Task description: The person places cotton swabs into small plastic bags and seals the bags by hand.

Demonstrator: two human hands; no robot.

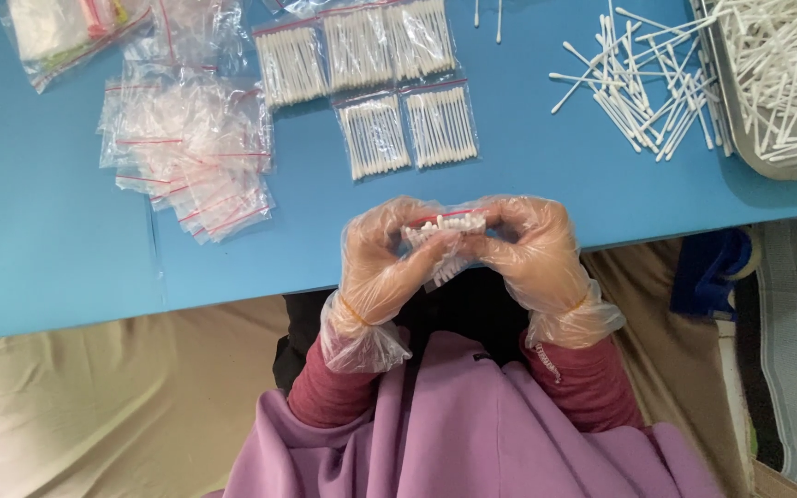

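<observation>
Both hands wear clear plastic gloves and meet at the near edge of the blue table (66,231). My left hand (385,263) and my right hand (532,249) together hold a small clear zip bag of white cotton swabs (446,224), pinching its red-striped top edge between fingers and thumbs. The swab tips show along the bag's top.
Several filled swab bags (371,83) lie in rows at the back middle. A heap of empty zip bags (191,148) sits left. Loose swabs (643,83) are scattered right, beside a metal tray (749,138) full of swabs. A blue object (707,272) is below the table edge, right.
</observation>
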